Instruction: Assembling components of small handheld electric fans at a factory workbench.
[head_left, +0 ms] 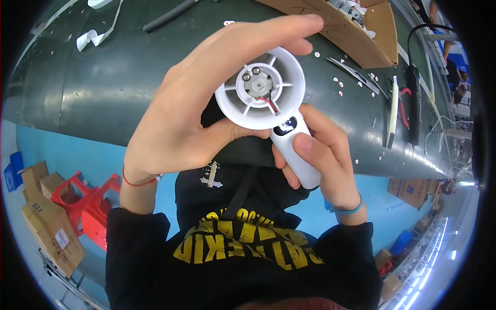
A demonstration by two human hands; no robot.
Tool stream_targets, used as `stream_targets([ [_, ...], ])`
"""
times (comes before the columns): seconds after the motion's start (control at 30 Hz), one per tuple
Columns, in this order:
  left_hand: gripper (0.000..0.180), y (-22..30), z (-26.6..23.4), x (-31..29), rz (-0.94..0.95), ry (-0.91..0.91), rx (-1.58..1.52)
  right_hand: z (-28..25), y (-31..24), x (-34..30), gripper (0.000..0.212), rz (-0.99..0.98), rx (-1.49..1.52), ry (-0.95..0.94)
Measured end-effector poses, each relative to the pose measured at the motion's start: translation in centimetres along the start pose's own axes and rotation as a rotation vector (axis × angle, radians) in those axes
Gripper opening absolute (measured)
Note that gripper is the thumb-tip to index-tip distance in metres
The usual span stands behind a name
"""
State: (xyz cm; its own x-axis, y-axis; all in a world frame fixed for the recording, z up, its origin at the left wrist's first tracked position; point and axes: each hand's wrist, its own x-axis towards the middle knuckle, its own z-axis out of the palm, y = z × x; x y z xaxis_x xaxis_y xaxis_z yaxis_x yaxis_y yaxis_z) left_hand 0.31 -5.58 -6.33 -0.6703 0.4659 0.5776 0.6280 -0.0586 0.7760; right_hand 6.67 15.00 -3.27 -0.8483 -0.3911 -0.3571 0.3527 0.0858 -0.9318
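Note:
A white handheld fan [297, 155] is held up over the near edge of the table, its round open head tilted up at me. Inside the head, spokes carry a motor hub with two screws and red and black wires; no front grille covers it. My right hand [330, 155] is closed round the handle, thumb on its front below a small dark oval panel. My left hand [181, 103] curves round the head from the left, thumb at its lower rim and fingers arched over the top. The hand hides part of the head's left side.
On the dark green table [103, 103] lie tweezers [354, 75], red-handled pliers [404, 106], a black rod-shaped tool [413, 103] and scattered small white bits. A cardboard box [356, 36] of parts stands at the back right. Red stools [93, 206] and cartons [51, 232] are on the floor at left.

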Motion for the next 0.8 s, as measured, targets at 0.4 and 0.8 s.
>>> stream_targets([
  [0.4,0.072,4.8,-1.4,0.3,-0.216,-0.171,0.721,-2.7,0.1,-2.6,0.047,0.019,-0.19,0.088],
  [0.8,0.047,4.0,3.8,2.8,0.011,-0.62,0.874,-30.3,3.3,-6.5,0.054,0.082,-1.519,1.32],
])
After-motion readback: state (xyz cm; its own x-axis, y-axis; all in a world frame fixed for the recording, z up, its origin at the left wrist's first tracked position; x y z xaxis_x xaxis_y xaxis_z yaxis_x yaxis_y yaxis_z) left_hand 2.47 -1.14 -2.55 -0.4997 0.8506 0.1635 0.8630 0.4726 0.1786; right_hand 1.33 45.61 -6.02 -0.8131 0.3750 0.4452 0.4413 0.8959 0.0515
